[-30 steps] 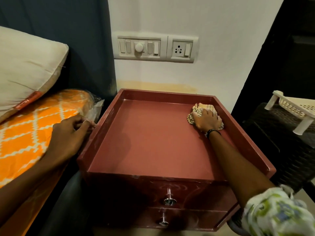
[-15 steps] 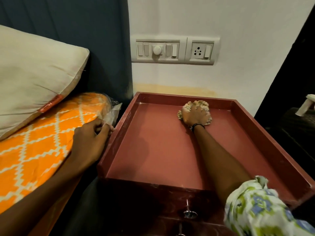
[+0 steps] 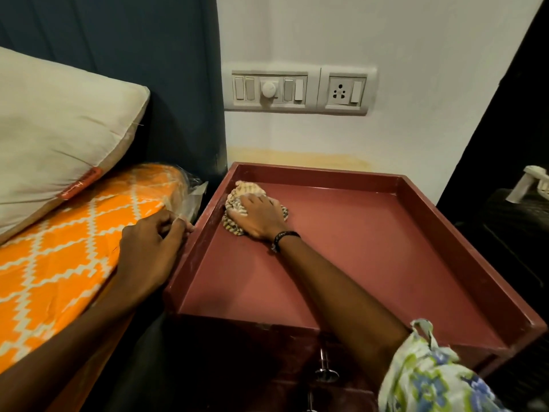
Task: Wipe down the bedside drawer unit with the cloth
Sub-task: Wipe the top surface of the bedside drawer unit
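Observation:
The dark red bedside drawer unit (image 3: 463, 242) has a tray-like top with a raised rim. A bunched striped cloth (image 3: 246, 188) lies in the tray's far left corner. My right hand (image 3: 260, 218) lies on top of it, fingers curled over the wad, pressing it to the surface beside the left rim. A black band circles that wrist. My left hand (image 3: 148, 248) rests on the edge of the orange mattress (image 3: 53, 263), just left of the unit, its fingers curled round the plastic-wrapped edge. Two metal drawer knobs (image 3: 325, 373) show on the front.
A beige pillow (image 3: 59, 135) leans on the dark blue headboard above the mattress. A switch and socket panel (image 3: 297, 90) is on the white wall behind the unit. At the right stands dark furniture with a white plastic basket (image 3: 534, 182).
My right hand has slid the cloth from the tray's far right side along the back rim to the far left corner. The left hand has stayed on the mattress edge.

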Available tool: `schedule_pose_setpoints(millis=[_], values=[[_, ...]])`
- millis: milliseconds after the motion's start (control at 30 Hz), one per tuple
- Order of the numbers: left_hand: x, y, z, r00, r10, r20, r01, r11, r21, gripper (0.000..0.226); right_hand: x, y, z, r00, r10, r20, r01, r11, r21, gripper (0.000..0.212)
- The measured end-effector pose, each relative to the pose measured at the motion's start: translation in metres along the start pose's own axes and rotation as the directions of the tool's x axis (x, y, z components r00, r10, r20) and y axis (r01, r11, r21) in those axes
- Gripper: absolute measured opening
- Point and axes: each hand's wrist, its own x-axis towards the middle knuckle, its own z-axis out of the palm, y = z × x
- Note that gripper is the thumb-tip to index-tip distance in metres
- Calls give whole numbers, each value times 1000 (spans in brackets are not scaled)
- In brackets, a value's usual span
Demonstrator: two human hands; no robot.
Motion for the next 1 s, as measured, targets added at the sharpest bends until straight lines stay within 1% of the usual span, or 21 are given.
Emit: schedule_pose_setpoints(millis=[133, 233, 300, 367, 467, 500, 533, 567, 633, 700, 733, 800, 867, 933, 1000], values=[[-1, 1, 0, 1000, -7, -1, 7, 1000, 8, 26, -56, -20, -11, 993, -114, 22, 113, 993, 38, 53], [-2, 2, -1, 1000, -4, 0, 4, 1000, 26, 29, -105, -38, -21, 978, -203, 53, 199, 978, 65, 59], [-2, 3, -1, 1000, -5, 5, 5, 1000, 30, 31, -130, -49, -28, 968, -235, 86, 227, 969, 95, 63], [-3, 3, 0, 1000, -2, 0, 2, 999, 34, 26, -146, -55, -30, 957, -267, 117, 254, 961, 112, 64], [-2, 3, -1, 1000, -13, 17, 13, 1000, 8, 26, -158, -51, -35, 923, -355, 150, 340, 933, 117, 56], [-1, 3, -2, 999, -26, 29, 26, 1000, -3, 28, -157, -46, -37, 913, -371, 171, 353, 927, 128, 56], [-1, 2, -3, 998, -39, 40, 39, 999, -2, 29, -155, -40, -40, 913, -359, 196, 335, 931, 147, 58], [0, 2, -4, 998, -48, 44, 48, 999, -3, 28, -150, -32, -45, 927, -315, 202, 287, 945, 155, 61], [2, 0, -5, 997, -55, 47, 56, 998, -21, 28, -136, -7, -53, 970, -174, 170, 153, 980, 129, 60], [0, -1, -4, 997, -53, 57, 55, 998, -30, 28, -128, 29, -60, 994, 1, 108, -5, 999, 33, 54], [0, -1, -4, 997, -51, 60, 53, 998, -31, 28, -128, 50, -65, 992, 89, 88, -88, 996, -15, 53], [1, -1, -2, 997, -53, 56, 55, 998, -34, 26, -141, 90, -76, 968, 245, 59, -240, 967, -85, 55], [2, -1, -1, 998, -46, 53, 48, 998, -28, 25, -165, 121, -88, 930, 369, 12, -363, 920, -145, 56], [2, -3, -1, 998, -36, 51, 38, 999, -26, 27, -191, 138, -96, 888, 459, -20, -453, 866, -211, 59], [2, -3, -3, 998, -31, 54, 32, 999, -25, 28, -218, 135, -100, 861, 507, -48, -501, 828, -252, 65]])
